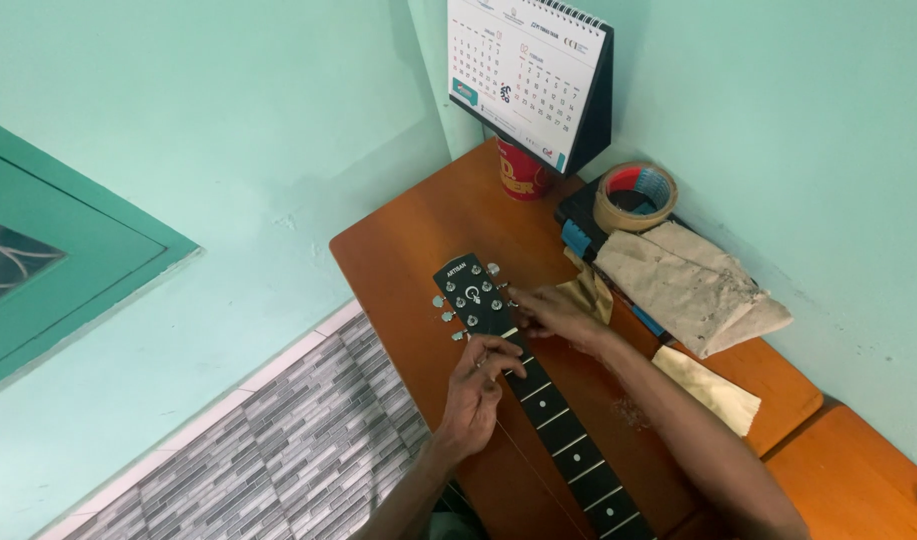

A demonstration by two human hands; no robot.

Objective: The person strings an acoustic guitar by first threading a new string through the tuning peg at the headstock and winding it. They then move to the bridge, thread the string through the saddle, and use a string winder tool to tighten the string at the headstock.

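A guitar neck (pixel 563 435) with a black fretboard lies across a brown wooden table (pixel 418 240), its black headstock (pixel 470 290) with silver tuning pegs pointing toward the wall. My left hand (pixel 475 392) pinches at the fretboard just below the nut, fingers closed on what looks like a thin string. A loose string runs down from it toward the bottom edge. My right hand (pixel 558 312) rests at the right side of the headstock, fingertips touching the pegs.
A desk calendar (pixel 528 75) stands at the table's far corner with a red cup (pixel 521 175) in front. A tape roll (pixel 635 197) sits on dark blocks beside worn sandpaper sheets (pixel 688 285) and a yellowish cloth (pixel 708 388). Teal walls enclose two sides.
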